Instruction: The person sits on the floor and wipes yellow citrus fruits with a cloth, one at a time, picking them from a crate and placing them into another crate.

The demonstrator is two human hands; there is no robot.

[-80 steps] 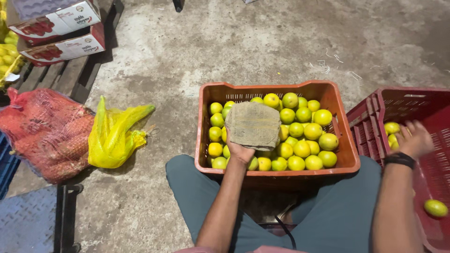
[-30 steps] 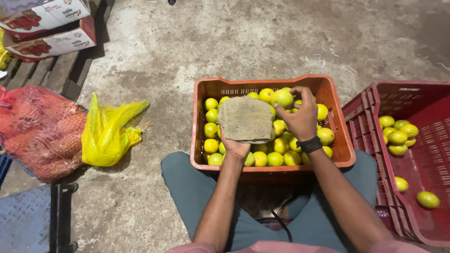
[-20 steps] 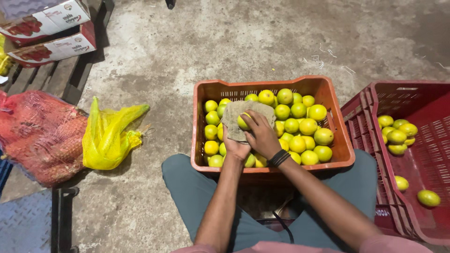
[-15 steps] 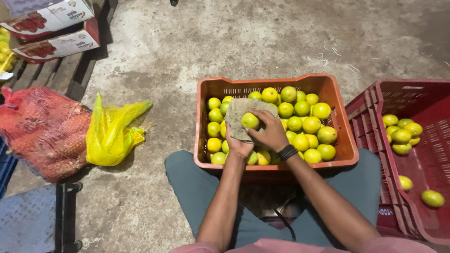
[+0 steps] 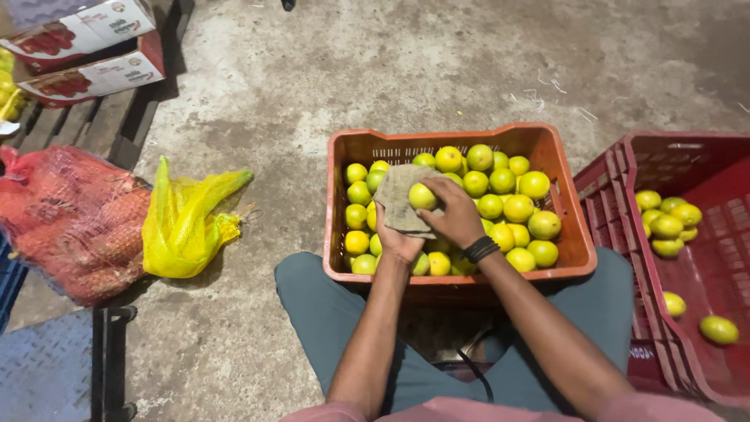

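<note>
**Both hands on one fruit over the orange crate**

At the far left, two flat cardboard cartons with red fruit pictures rest on dark wooden pallet slats. Below them lies a bulging red mesh sack full of round produce, and just beside it, touching its right edge, a crumpled yellow plastic net bag sits on the stained grey concrete floor.

Toward the middle, a rectangular orange plastic crate stands against the person's lap, between legs in grey-green trousers. It is filled with round yellow-green citrus fruits (some more yellow, some greener). The left hand comes up from the near edge of the crate and grips a folded square of coarse beige cloth, holding it spread above the fruit. The right hand, with a black band on its wrist, is closed around a single yellow-green citrus fruit and presses it against the cloth, so both hands meet on that one fruit over the left half of the crate.

At the right, touching the orange crate's corner, a larger dark red plastic crate holds a cluster of the same fruits near its far wall and two loose ones lower down.
</note>
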